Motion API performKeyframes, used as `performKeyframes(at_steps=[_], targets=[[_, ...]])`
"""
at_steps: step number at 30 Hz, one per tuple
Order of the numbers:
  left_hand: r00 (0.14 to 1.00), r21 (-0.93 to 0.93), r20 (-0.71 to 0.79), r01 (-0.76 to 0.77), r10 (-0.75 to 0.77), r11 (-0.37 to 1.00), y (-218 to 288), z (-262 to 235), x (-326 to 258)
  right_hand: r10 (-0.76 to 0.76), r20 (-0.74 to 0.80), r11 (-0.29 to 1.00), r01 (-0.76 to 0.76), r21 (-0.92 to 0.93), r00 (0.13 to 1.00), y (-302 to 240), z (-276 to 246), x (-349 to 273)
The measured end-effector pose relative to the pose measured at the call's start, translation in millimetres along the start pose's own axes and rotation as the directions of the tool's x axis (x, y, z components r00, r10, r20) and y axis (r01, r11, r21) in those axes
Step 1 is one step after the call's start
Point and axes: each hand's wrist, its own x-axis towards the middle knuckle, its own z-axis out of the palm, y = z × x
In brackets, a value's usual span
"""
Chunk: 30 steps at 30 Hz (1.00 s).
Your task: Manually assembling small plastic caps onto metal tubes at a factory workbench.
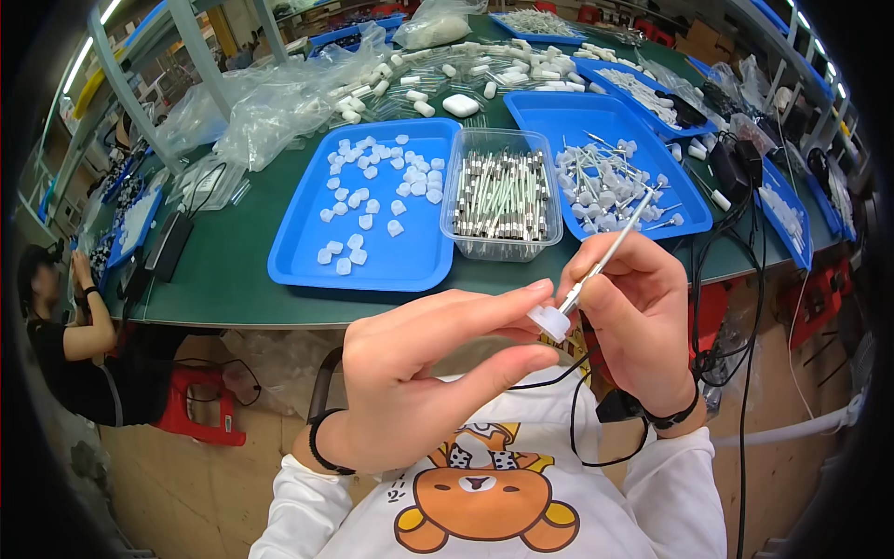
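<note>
My right hand (643, 321) is closed, pinching a thin pale rod with a silver metal sleeve (610, 252) between thumb and fingers. The rod slants up to the right. At its lower end sits a translucent white cap (550, 322). Beside that cap is my left hand (438, 363), its index finger and thumb apart; whether a fingertip touches the cap I cannot tell. Ahead, a blue tray (289, 247) carries loose white caps, and a clear plastic box (507, 250) is packed with metal-sleeved rods. A second blue tray (526, 110) contains a heap of capped rods.
White cylindrical pieces and clear tubes (424, 107) lie across the far green table (233, 303), near crumpled plastic bags (270, 112). Black cables (759, 279) hang at the right edge. To the left, a person (79, 335) sits by a red stool (200, 410).
</note>
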Motion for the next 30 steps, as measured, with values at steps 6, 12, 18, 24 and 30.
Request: performKeyframes(at_steps=[6, 12, 18, 24, 30], targets=[[0.999, -0.067, -0.04, 0.023, -0.026, 0.997, -2, 1, 1, 0.056, -0.024, 0.996, -0.054, 0.068, 0.998, 4, 3, 0], [1.0, -0.204, -0.017, 0.021, -0.025, 0.979, -6, -3, 2, 0.135, -0.007, 0.985, -0.133, 0.109, 0.991, 6, 3, -1], [0.975, -0.447, 0.139, 0.216, -0.171, 0.868, -7, -8, 4, 0.201, 0.014, 0.948, -0.198, 0.25, 0.98, 8, 5, -1], [0.979, -0.347, 0.124, 0.196, -0.162, 0.917, -2, -9, 6, 0.222, 0.03, 0.931, -0.22, 0.292, 0.975, 4, 5, -2], [0.994, -0.283, 0.084, 0.094, -0.073, 0.954, -10, -10, 7, 0.071, 0.065, 0.988, -0.079, 0.132, 0.995, 8, 3, -5]])
